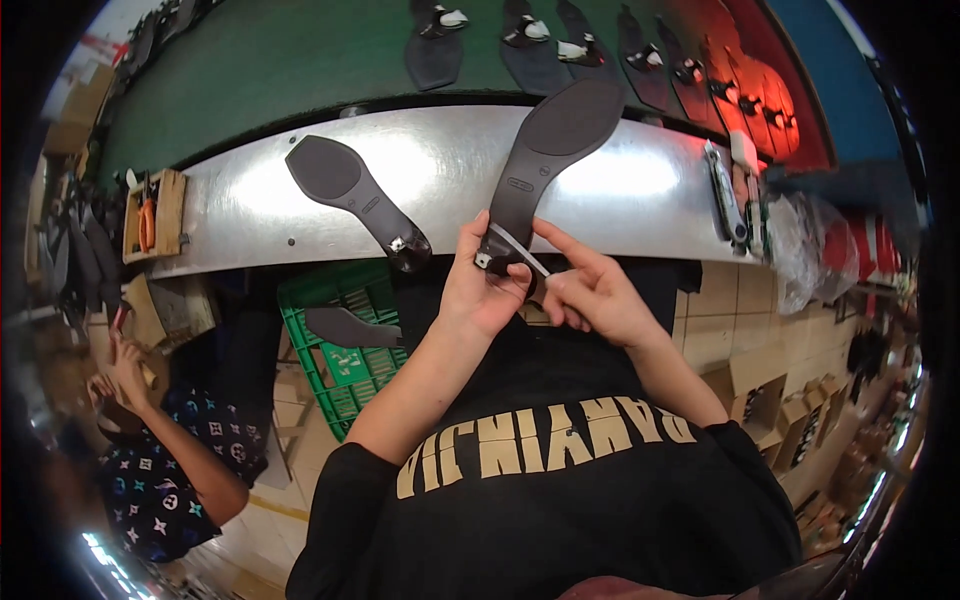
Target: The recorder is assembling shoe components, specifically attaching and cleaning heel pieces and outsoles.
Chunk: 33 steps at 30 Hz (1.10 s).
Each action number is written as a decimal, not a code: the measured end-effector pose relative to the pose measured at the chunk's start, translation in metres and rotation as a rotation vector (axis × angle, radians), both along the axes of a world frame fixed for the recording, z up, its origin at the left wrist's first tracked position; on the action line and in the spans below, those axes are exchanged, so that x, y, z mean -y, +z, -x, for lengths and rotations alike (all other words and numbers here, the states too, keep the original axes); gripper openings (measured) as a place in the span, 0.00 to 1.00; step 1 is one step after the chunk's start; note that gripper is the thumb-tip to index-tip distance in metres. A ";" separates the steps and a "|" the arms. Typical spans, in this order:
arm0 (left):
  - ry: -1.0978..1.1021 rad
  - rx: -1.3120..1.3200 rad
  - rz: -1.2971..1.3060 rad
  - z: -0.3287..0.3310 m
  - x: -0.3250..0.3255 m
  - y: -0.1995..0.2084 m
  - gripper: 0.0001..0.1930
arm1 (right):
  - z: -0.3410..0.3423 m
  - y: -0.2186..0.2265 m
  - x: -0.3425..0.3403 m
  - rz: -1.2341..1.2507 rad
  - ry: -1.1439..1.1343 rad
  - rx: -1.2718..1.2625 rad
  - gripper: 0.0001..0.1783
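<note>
The left hand [480, 285] grips the narrow heel end of a dark shoe sole [545, 165], fingers wrapped around it, so that the wide front end rests on the shiny metal surface [440, 170] and takes the weight. This keeps the heel end raised and steady just over the near edge of that surface. The right hand [590, 290] is just beside the left one; its thumb and first finger pinch a thin pale strap [520, 252] that crosses the heel end, the other fingers are loosely bent. I judge that the strap is held taut so it stays in line with the sole.

A second sole [355, 195] lies flat on the surface to the left of the held one, untouched. Beyond the surface, on a green belt [280, 70], a row of similar soles [530, 40] with straps is laid out. Below the surface, on the left, stands a green crate [340, 375] with another sole across it. Another person [165, 470] sits at the lower left.
</note>
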<state>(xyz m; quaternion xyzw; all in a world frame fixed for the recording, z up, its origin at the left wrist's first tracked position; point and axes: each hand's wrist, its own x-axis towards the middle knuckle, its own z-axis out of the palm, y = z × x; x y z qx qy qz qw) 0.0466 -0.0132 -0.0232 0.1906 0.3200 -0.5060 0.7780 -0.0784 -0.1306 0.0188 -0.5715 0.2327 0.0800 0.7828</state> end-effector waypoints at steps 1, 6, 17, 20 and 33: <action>-0.013 0.000 0.001 0.003 -0.001 -0.005 0.12 | 0.006 -0.002 -0.008 0.069 0.008 0.058 0.33; -0.014 0.053 0.069 0.024 -0.021 -0.018 0.12 | 0.027 -0.018 -0.025 0.111 0.012 0.125 0.35; 0.083 0.066 0.083 0.092 -0.063 -0.016 0.11 | 0.063 -0.025 -0.027 0.125 0.173 0.169 0.25; 0.162 0.242 0.095 0.112 -0.056 -0.018 0.13 | 0.085 -0.018 -0.022 -0.096 0.166 0.098 0.24; 0.277 1.166 -0.335 0.138 0.003 0.033 0.34 | 0.139 0.003 0.012 -0.349 0.047 0.256 0.26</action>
